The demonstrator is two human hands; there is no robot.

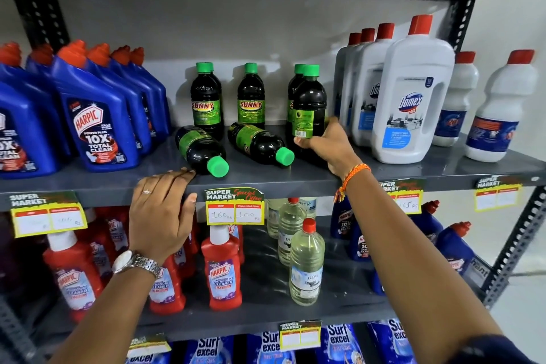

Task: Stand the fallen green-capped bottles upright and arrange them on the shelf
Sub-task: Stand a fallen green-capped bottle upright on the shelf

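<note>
Dark green-capped bottles stand on the grey shelf (295, 177). Two lie on their sides, caps toward me: one on the left (201, 151) and one in the middle (260, 143). Upright at the back are a left bottle (206, 97) and a middle one (251, 94); a further one (292, 91) is half hidden on the right. My right hand (328, 145) grips the base of an upright bottle (310, 103), label turned away. My left hand (162, 207) rests on the shelf's front edge, fingertips just short of the left fallen bottle, holding nothing.
Blue Harpic bottles (94, 115) crowd the shelf's left; white Domex bottles (413, 91) fill the right. A price tag (235, 207) hangs from the shelf edge. Below stand red Harpic bottles (221, 269) and clear bottles (305, 263). A black shelf post (461, 21) rises at the right.
</note>
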